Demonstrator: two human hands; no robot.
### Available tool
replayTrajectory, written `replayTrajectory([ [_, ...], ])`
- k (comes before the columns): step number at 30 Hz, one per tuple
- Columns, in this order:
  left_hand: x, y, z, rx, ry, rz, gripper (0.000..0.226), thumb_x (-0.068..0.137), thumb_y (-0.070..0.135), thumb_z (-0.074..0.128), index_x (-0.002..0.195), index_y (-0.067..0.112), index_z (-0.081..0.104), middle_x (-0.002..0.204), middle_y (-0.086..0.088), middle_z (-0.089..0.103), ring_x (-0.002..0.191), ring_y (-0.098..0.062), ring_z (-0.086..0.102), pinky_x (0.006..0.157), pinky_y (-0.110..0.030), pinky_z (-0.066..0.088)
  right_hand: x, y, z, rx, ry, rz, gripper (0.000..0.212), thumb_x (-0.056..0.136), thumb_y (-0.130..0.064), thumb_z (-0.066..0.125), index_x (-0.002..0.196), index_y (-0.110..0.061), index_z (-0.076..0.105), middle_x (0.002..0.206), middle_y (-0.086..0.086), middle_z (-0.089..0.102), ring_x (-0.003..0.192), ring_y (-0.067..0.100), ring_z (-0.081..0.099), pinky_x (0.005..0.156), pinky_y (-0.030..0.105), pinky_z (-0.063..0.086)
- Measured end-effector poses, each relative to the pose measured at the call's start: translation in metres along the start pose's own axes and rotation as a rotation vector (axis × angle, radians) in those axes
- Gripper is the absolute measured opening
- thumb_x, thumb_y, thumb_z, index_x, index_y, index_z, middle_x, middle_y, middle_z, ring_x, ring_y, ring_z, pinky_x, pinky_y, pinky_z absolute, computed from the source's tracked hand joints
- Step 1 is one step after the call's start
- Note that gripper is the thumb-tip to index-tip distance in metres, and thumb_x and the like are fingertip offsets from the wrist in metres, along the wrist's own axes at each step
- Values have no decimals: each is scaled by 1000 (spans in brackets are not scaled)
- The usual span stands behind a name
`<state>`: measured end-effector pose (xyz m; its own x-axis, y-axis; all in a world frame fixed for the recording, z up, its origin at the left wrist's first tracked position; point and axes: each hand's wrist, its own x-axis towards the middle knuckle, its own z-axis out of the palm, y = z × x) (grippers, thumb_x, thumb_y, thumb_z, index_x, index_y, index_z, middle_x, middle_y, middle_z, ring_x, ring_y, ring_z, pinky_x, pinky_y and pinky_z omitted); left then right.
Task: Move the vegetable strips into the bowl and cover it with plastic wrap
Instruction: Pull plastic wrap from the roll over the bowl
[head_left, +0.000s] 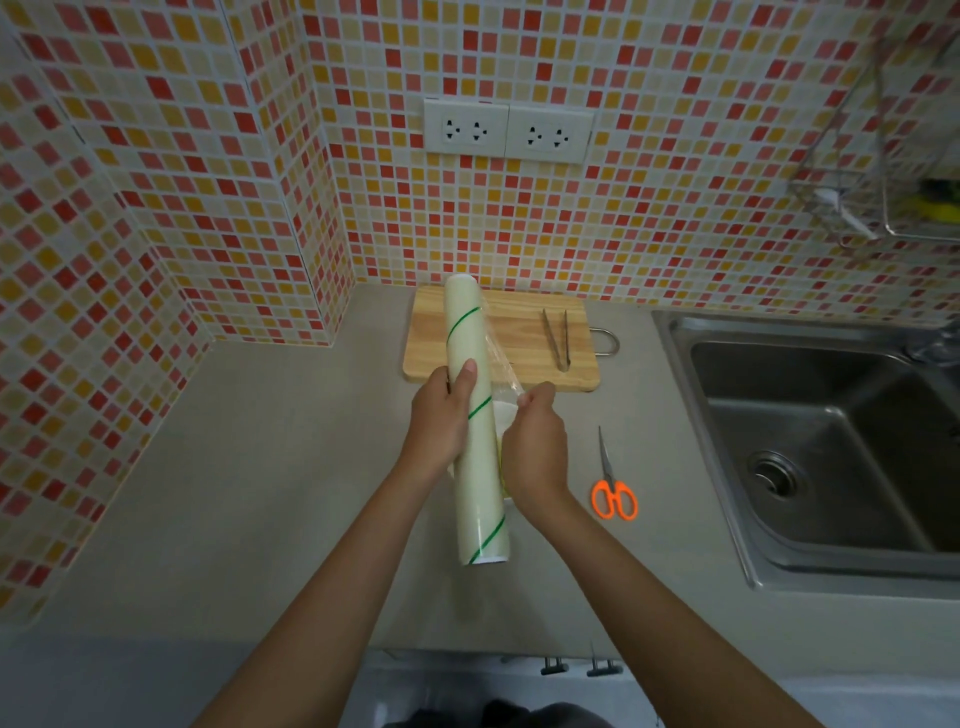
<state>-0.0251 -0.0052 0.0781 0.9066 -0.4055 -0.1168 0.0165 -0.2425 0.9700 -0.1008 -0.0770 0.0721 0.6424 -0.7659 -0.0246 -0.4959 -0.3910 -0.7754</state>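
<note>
My left hand (441, 415) grips a long pale roll of plastic wrap (475, 405) with a green spiral stripe, held lengthwise above the counter. My right hand (535, 441) pinches the loose clear film (501, 358) at the roll's right side. Beneath the roll and my hands sits the bowl (503, 415), only a white sliver of it showing, with a bit of yellow-green at its right edge. The vegetable strips are otherwise hidden.
A wooden cutting board (519, 338) lies behind the hands with metal tongs (557, 338) on it. Orange-handled scissors (613, 488) lie on the grey counter to the right. A steel sink (831, 447) fills the right side. Tiled walls stand behind and left.
</note>
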Motion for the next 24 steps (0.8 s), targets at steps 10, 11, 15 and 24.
replayTrajectory([
  [10, -3, 0, -4, -164, -34, -121, 34, 73, 52, 73, 81, 20, 63, 70, 5, 64, 63, -13, 64, 61, -38, 56, 2, 8, 0, 119, 22, -85, 10, 98, -9, 30, 91, -11, 38, 68, 0, 49, 60, 18, 48, 47, 27, 31],
  [11, -3, 0, -5, -193, -32, -121, 32, 73, 49, 74, 80, 19, 65, 69, 3, 65, 64, -18, 65, 66, -44, 57, 2, 10, 0, 152, 32, -77, 12, 98, -9, 30, 90, -11, 39, 67, -1, 49, 59, 15, 47, 47, 24, 31],
  [15, -7, -1, -8, -244, -3, -61, 29, 84, 41, 65, 88, 13, 69, 78, -15, 67, 69, -29, 63, 70, -53, 56, 3, 17, 1, 282, 103, -43, 14, 99, -8, 34, 90, -10, 45, 67, -6, 48, 59, 6, 45, 48, 9, 37],
  [24, -17, -2, -5, -148, -31, 61, 20, 91, 39, 57, 103, 26, 66, 78, 10, 67, 72, -8, 63, 67, -26, 49, 22, 12, -16, 215, 3, -144, 37, 95, -51, 36, 89, -20, 56, 69, -1, 64, 63, 22, 63, 65, 42, 53],
])
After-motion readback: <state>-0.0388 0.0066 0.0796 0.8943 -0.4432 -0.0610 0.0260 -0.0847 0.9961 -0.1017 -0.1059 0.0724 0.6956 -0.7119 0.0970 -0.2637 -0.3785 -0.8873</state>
